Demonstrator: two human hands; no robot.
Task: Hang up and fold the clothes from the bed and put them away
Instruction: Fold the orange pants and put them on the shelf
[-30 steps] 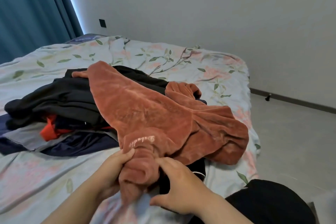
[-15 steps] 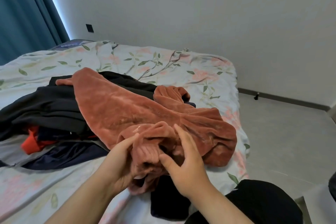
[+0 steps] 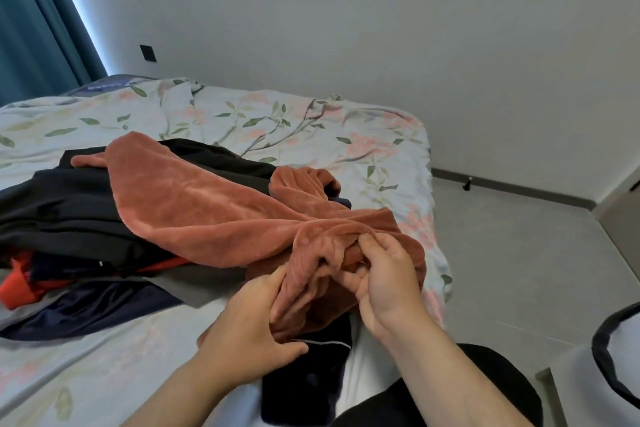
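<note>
I see both hands clamped on the rust garment (image 3: pixel 207 215): left hand (image 3: pixel 249 329) pinching its ribbed cuff, right hand (image 3: pixel 384 274) gripping bunched fabric, over the bed (image 3: pixel 311 121).

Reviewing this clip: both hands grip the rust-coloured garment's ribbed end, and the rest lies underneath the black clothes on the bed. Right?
Not quite. The head view shows the rust-coloured garment draped over the black clothes, not underneath. The left hand and right hand do grip its ribbed end, on the bed.
</note>
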